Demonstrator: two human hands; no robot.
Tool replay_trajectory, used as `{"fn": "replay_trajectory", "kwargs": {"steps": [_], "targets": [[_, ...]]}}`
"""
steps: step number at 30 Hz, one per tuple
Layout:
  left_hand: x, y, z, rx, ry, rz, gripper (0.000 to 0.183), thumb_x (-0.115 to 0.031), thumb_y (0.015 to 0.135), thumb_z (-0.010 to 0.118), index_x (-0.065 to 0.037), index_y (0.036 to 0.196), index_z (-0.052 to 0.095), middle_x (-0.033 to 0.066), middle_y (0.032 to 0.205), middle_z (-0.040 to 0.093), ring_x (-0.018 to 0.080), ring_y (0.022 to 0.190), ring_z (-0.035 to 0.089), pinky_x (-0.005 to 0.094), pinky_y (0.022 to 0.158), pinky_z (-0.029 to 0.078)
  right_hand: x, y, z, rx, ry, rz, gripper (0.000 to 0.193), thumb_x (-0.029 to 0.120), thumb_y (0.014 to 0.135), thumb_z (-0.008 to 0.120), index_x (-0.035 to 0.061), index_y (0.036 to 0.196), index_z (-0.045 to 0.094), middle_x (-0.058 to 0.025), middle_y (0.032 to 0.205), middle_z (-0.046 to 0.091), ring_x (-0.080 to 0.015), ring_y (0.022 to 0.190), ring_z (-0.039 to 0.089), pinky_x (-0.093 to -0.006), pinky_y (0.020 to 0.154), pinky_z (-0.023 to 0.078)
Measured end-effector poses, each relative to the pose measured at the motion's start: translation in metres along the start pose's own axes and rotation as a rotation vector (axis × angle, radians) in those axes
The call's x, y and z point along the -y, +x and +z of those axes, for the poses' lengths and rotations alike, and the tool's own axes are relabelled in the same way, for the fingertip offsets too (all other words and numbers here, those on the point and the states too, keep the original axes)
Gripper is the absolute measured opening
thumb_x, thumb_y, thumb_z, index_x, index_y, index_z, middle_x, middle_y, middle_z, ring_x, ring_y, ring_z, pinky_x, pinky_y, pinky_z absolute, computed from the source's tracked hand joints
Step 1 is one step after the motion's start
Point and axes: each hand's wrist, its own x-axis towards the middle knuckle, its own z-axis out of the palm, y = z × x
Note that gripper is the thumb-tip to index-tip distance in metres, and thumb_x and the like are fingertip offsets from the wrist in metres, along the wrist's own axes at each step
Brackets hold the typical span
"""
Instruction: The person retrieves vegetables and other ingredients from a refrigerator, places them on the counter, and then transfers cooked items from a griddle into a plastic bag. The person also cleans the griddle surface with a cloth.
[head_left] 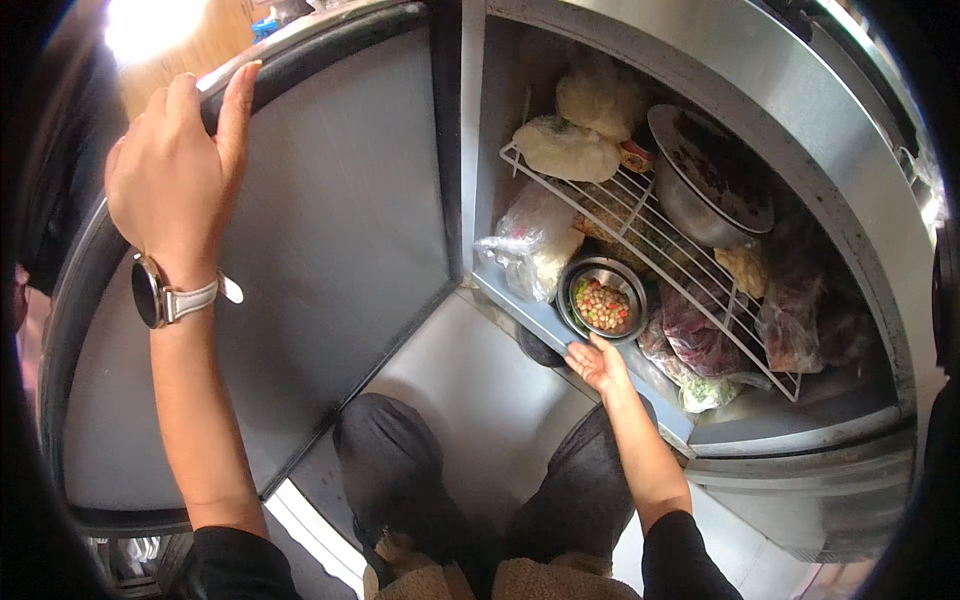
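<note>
The left hand (175, 175) grips the top edge of the open grey metal refrigerator door (330, 240), fingers curled over its rim at about ten o'clock. The right hand (597, 363) reaches to the small round steel bowl of mixed chopped vegetables (603, 300), which sits at twelve o'clock just above the fingertips on the lower shelf edge; the fingers touch its near rim, loosely spread rather than clenched. A white wire rack (660, 240) slants above, with a large steel bowl (705, 175) at two o'clock and clear plastic bags of food (535, 245) at ten o'clock.
</note>
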Motion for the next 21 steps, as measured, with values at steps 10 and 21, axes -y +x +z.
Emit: {"fn": "replay_trajectory", "kwargs": {"steps": [10,21], "targets": [[-0.009,0.005,-0.009,0.035,0.014,-0.057,0.044,-0.049,0.080,0.050,-0.008,0.065,0.055,0.0065,0.061,0.057,0.0219,0.056,0.057,0.0315,0.053,0.042,0.056,0.024,-0.017,0.077,0.200,-0.387,0.031,0.013,0.074,0.062,0.0004,0.100,0.048,-0.0119,0.100,0.053,-0.0275,0.096,0.052,-0.0447,0.083,0.046],[-0.009,0.002,-0.004,-0.008,-0.109,-0.182,0.045,-0.051,0.077,0.053,-0.010,0.060,0.050,0.0060,0.059,0.050,0.0220,0.053,0.052,0.0329,0.050,0.039,-0.018,-0.039,-0.044,0.230,-0.305,-0.239,0.044,0.009,0.080,0.054,0.0006,0.121,0.040,-0.0145,0.116,0.051,-0.0282,0.110,0.047,-0.0458,0.092,0.039]]}}
